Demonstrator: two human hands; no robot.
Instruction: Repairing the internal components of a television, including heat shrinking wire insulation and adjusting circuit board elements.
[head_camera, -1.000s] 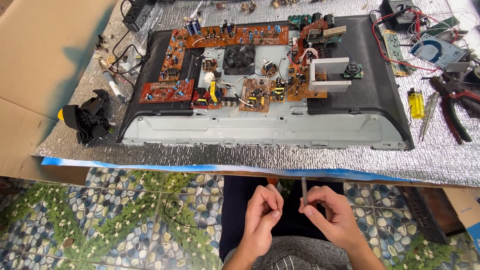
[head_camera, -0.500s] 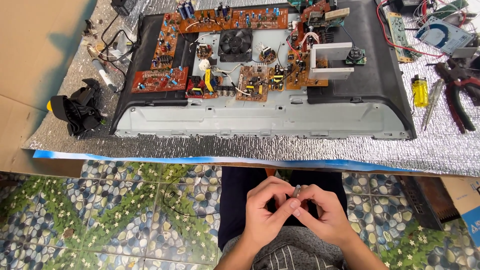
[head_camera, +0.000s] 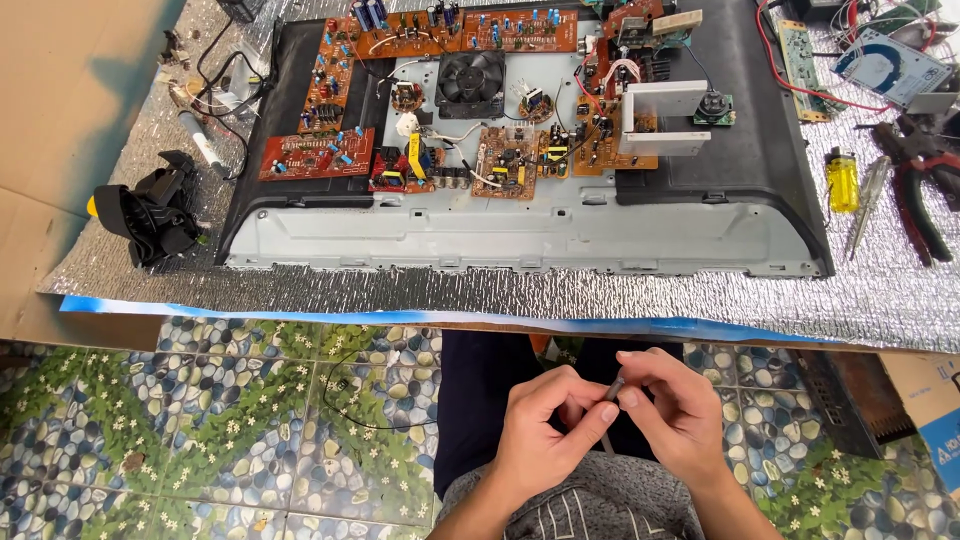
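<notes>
Both hands low over lap — left hand (head_camera: 545, 430) and right hand (head_camera: 668, 405) pinched small grey rod (head_camera: 612, 388); grip best kept light, fingertips close.

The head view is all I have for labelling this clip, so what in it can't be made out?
- Thin grey piece: pinched between left hand and right hand; fingers cover most, too small to identify.
- Pliers: cut by the right edge.
- Circuit boards: top edge crops them; parts too small.
</notes>
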